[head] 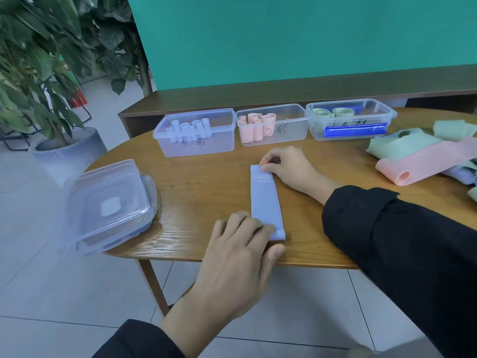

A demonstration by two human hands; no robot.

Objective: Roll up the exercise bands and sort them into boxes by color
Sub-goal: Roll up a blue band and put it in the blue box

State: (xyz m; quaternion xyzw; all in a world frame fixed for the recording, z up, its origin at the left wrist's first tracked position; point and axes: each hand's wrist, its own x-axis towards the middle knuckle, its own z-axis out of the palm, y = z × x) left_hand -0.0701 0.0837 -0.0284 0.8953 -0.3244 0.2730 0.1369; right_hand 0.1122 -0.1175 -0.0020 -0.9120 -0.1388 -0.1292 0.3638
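A light blue exercise band (265,197) lies flat and lengthwise on the round wooden table (201,182). My left hand (240,251) pinches its near end, where a small fold has started. My right hand (286,166) presses fingertips on its far end. Three clear boxes stand in a row behind: the left box (196,148) holds rolled blue bands, the middle box (291,136) rolled pink bands, the right box (382,117) rolled green bands. A pile of loose green bands (395,147), a pink band (423,164) and blue bands lies at the right.
Stacked clear lids (108,205) sit at the table's left edge. A blue lid clip part (355,131) shows on the right box. A wooden bench (258,96) runs behind the table under a green wall. A potted plant (51,81) stands at the far left.
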